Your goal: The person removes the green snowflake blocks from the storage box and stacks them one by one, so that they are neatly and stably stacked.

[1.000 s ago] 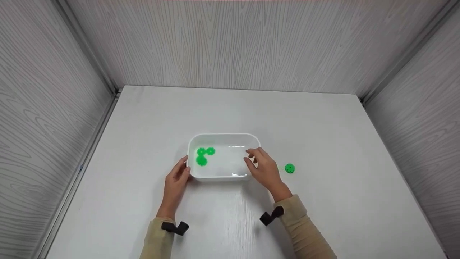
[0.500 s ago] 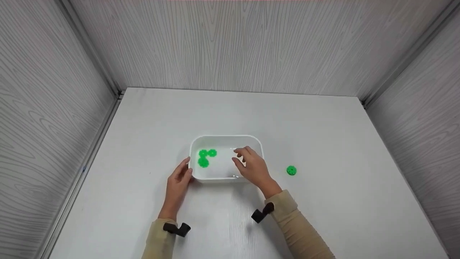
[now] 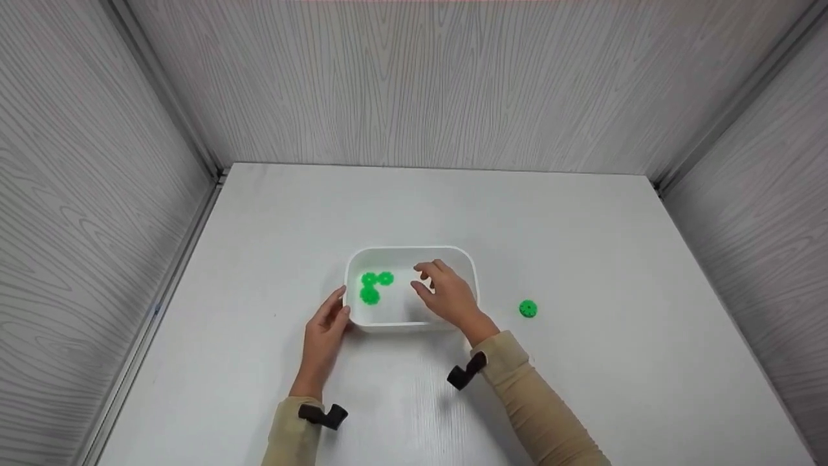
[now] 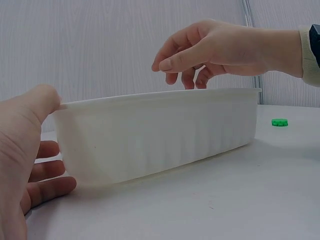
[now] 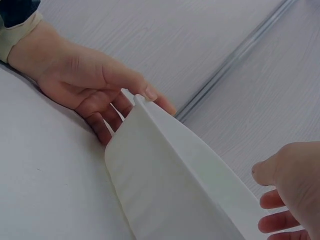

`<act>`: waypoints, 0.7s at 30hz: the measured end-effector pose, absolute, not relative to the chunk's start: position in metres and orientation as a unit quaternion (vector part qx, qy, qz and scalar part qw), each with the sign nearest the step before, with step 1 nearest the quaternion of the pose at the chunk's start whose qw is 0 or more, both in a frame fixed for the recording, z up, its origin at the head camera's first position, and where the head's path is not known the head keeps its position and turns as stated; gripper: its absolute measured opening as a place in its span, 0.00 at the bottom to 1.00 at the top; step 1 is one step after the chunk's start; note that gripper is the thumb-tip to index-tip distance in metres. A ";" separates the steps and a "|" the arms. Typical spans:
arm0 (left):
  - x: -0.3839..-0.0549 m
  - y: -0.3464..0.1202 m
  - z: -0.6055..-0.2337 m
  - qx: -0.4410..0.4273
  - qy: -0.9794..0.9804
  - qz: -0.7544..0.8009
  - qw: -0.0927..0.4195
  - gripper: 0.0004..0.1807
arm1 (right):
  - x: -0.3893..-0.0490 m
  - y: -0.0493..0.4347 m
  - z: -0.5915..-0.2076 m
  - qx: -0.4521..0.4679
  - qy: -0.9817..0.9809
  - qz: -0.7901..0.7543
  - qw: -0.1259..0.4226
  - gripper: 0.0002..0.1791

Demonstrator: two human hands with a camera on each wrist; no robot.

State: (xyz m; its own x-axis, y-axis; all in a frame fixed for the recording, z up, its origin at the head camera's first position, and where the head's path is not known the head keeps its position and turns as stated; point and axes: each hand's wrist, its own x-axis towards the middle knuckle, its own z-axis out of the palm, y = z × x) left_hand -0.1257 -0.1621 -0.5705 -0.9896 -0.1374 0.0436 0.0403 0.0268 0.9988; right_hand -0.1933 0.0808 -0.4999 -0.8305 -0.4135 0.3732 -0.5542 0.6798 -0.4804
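Note:
A white plastic tub (image 3: 404, 327) stands on the table, with several small green notched discs (image 3: 369, 296) in its left part. At its left end my left hand (image 3: 323, 333) holds the tub, thumb on the rim corner and fingers against the outer wall, as the right wrist view shows. My right hand (image 3: 447, 296) hovers over the right half of the tub, its fingers loosely bent and thumb apart from them. In the left wrist view this right hand (image 4: 210, 52) is above the rim, with nothing seen between its fingertips.
Another green disc (image 3: 528, 309) with small holes lies on the white table (image 3: 614, 362), to the right of the tub. Pale wood-grain panels (image 3: 414, 84) enclose the table at the back and both sides.
My right hand has moved left from the tub's right rim to over its inside. The left hand keeps its place at the left end. The whole head view has shifted slightly.

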 end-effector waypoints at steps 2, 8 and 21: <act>-0.125 -0.162 -0.571 0.035 -0.715 -0.695 0.066 0.26 | -0.196 0.079 -0.501 0.259 -0.915 0.296 0.090 0.15; -0.123 -0.162 -0.570 0.030 -0.718 -0.692 0.067 0.25 | -0.205 0.068 -0.504 0.246 -0.926 0.283 0.039 0.17; -0.125 -0.160 -0.570 0.031 -0.721 -0.689 0.065 0.24 | -0.214 0.040 -0.499 0.263 -0.929 0.255 -0.047 0.21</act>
